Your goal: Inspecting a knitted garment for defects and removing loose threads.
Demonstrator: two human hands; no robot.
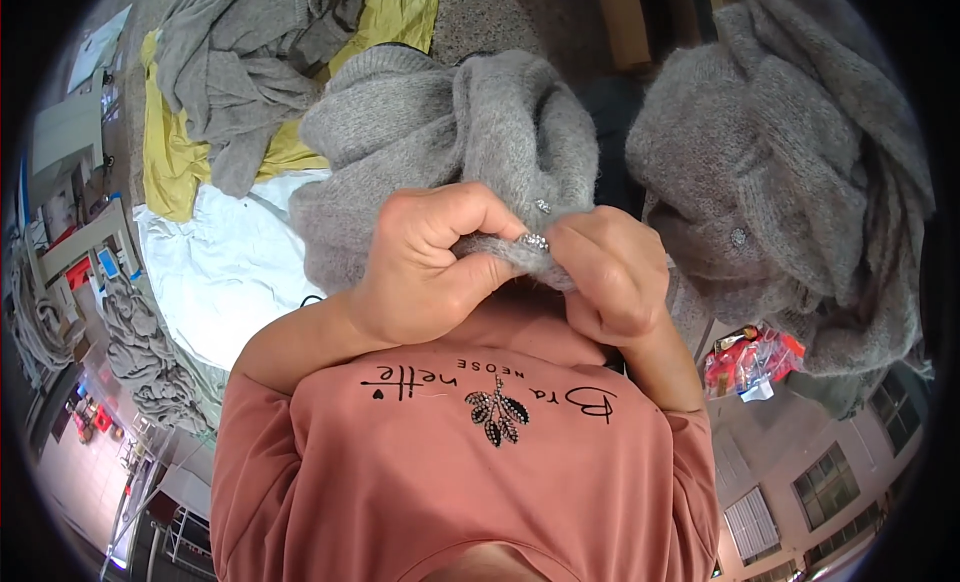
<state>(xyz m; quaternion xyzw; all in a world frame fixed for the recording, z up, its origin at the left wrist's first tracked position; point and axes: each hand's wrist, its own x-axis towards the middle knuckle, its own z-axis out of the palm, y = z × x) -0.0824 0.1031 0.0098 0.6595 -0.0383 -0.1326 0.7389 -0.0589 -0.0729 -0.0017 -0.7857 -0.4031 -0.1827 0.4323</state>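
Note:
A fuzzy grey knit cardigan (400, 132) lies bunched in front of my chest. My left hand (435, 262) pinches its edge between thumb and forefinger, beside a sparkly silver button (534, 241). From the other side of that button, my right hand (612, 272) grips the same edge with its fingers curled in. Just above sits a second sparkly button (542, 206) on the knit. Whether the button between my hands is in a buttonhole is hidden by my fingers and the folded fabric.
To the right is a heap of grey knitwear (760, 172) with another sparkly button. At the upper left, grey garments (235, 62) lie on a yellow sheet (165, 172), near white sheeting (225, 262). A red and clear plastic packet (752, 360) is at the lower right.

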